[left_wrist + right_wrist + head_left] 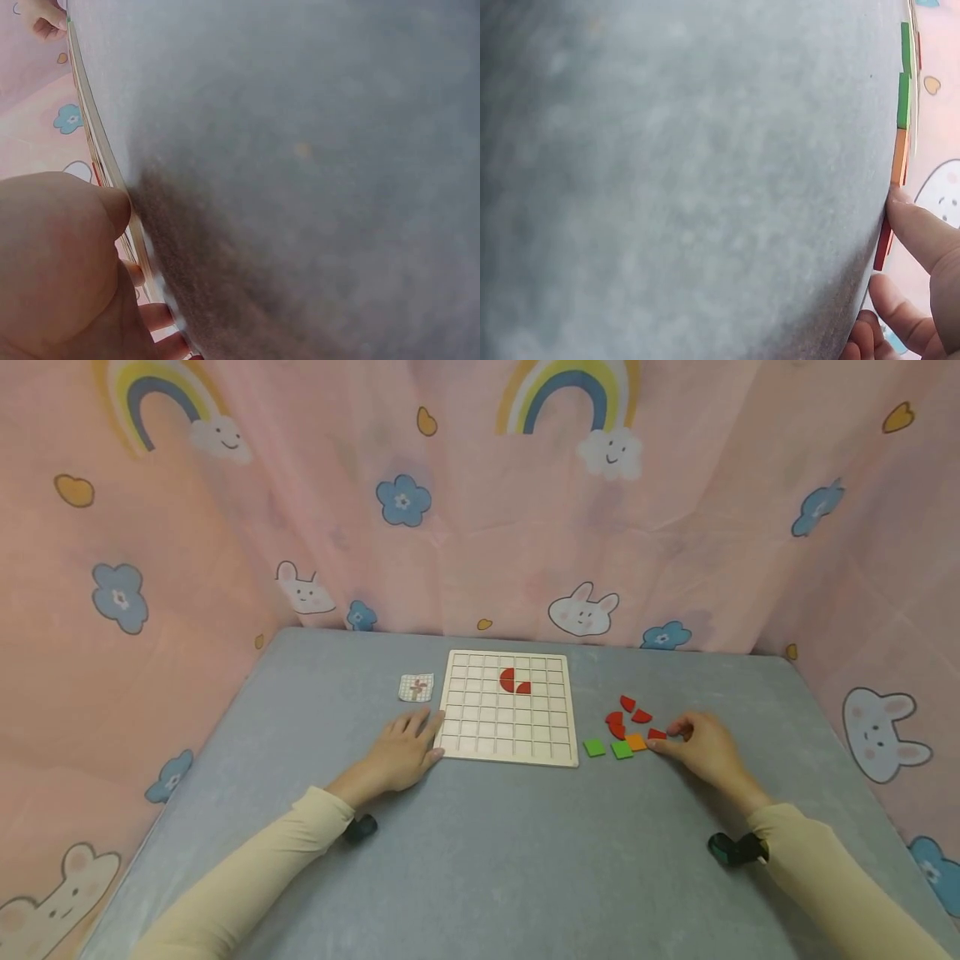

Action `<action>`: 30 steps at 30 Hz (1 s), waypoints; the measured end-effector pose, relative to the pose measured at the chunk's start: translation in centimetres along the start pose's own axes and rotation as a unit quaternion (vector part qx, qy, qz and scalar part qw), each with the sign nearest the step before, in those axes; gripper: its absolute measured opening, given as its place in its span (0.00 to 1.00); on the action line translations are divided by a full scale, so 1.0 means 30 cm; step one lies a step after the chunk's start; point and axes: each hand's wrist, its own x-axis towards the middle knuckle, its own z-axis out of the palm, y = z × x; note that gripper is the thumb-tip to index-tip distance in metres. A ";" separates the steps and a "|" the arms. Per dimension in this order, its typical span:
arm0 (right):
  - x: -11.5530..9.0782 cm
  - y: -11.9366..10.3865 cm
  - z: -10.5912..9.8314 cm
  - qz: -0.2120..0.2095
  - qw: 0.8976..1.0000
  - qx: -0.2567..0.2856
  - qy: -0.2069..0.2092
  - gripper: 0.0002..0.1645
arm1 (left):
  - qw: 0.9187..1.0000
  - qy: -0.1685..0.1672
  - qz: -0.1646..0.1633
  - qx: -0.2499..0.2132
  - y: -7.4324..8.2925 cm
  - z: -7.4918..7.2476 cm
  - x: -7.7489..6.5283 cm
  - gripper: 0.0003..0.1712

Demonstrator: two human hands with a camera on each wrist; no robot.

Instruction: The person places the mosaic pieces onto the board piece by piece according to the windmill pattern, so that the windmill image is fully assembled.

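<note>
A square wooden grid board (491, 727) lies on the table, with red quarter-circle pieces (507, 680) in its upper cells. My left hand (401, 752) rests at the board's left edge, fingers extended; the thumb touches its lower left corner. At the right, my right hand (701, 747) pinches a red quarter-circle piece (657, 734) between thumb and index finger, low at the table surface. In the right wrist view this red piece (883, 247) shows edge-on between the fingertips. Beside it lies an orange square (636, 742), close to the thumb.
Several more red pieces (641, 716) lie loose right of the board. Two green squares (595, 747) lie near its lower right corner. A small card (416, 687) with a printed grid pattern lies left of the board. A pink patterned curtain (480, 552) hangs behind the grey table (510, 860).
</note>
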 end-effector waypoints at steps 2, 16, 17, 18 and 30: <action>0.000 0.000 0.002 0.001 1.000 0.002 0.001 0.26 | 1.000 0.001 0.001 0.000 0.000 0.001 -0.001 0.39; -0.007 0.002 0.015 -0.008 1.000 0.004 0.015 0.21 | 1.000 0.005 0.000 0.001 0.002 0.004 -0.002 0.39; -0.007 0.002 0.015 -0.011 1.000 0.005 0.017 0.21 | 1.000 0.007 0.002 0.000 0.004 0.003 -0.003 0.38; -0.007 0.002 0.015 -0.015 1.000 0.006 0.019 0.20 | 1.000 0.006 0.002 0.001 0.004 0.003 -0.003 0.38; -0.007 0.012 -0.007 -0.057 0.998 0.025 -0.012 0.17 | 1.000 0.014 0.007 -0.003 0.002 0.002 -0.002 0.38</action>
